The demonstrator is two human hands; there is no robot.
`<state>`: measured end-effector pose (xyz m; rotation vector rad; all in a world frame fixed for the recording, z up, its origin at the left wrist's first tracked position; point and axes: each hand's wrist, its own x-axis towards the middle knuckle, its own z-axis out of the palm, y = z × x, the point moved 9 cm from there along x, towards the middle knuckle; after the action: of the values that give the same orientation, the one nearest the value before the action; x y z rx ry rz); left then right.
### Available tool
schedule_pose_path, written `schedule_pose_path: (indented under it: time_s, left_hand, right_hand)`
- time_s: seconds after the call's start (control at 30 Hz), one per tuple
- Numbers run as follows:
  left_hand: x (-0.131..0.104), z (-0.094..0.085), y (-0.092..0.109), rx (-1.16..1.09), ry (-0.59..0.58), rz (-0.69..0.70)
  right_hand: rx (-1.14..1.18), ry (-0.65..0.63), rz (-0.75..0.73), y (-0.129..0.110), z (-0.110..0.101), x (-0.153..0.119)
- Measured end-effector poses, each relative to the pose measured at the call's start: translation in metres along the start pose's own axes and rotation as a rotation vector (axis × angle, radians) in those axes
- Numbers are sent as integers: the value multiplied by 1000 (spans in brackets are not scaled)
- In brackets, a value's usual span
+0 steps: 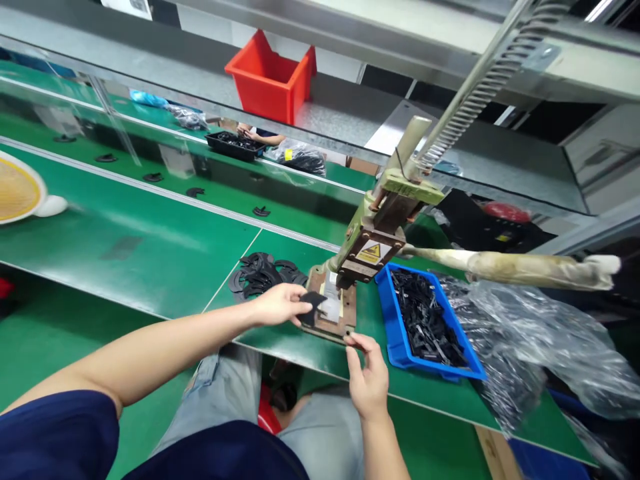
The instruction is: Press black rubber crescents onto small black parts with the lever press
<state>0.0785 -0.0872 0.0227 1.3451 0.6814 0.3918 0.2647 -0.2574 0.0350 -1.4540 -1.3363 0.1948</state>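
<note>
My left hand [281, 305] grips a flat black plastic part [313, 308] between thumb and fingers, over the left side of the press base [345, 323]. At the front right corner of that base, my right hand [369, 375] is closed with thumb and fingertips near each other. A tiny dark spot shows at its fingertips, too small to name. The hand press [373, 230] stands upright on the base, with a yellow warning label on its head. Left of the base lies a pile of curved black plastic parts [257, 272].
A blue bin [397, 353] of small black parts stands right of the press, beside clear plastic bags [545, 333]. The press lever [540, 267] sticks out above them. Several curved parts lie along the green belt [220, 207]. A red bin [273, 83] sits on the shelf. Another person's hands [250, 133] work across the line.
</note>
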Motion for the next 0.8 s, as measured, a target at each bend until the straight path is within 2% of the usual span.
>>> schedule_pose_path:
  time_s: [0.07, 0.1, 0.13, 0.2, 0.27, 0.33, 0.43, 0.5, 0.6, 0.73, 0.8]
  left_hand:
    - [26, -46, 12, 188, 147, 42]
    - [41, -68, 22, 351, 212, 60]
    - [58, -88, 36, 539, 276, 91]
    - [93, -116, 70, 883, 371, 151]
    - [127, -132, 102, 1079, 433, 205]
    - [154, -144, 123, 1136, 462, 233]
    - [170, -160, 128, 1158, 476, 231]
    - [164, -176, 113, 1174, 480, 205]
    - [132, -209, 75, 1183, 504, 152]
    - [61, -257, 22, 1097, 657, 158]
    - [22, -273, -6, 1004, 740, 146]
  right_hand:
    - [-49, 57, 15, 13, -12, -1]
    - [-72, 79, 19, 19, -16, -2]
    - [-94, 93, 21, 24, -19, -2]
    - [-130, 103, 22, 31, -19, -3]
    - [-158, 103, 28, 36, -17, -3]
    - [-180, 106, 39, 39, -16, -2]
    - [-205, 117, 58, 41, -18, -1]
    - [-215, 114, 67, 42, -20, -2]
    - [-211, 97, 77, 47, -19, -3]
    - [-181, 71, 89, 57, -13, -5]
    - [-158, 54, 78, 55, -10, -5]
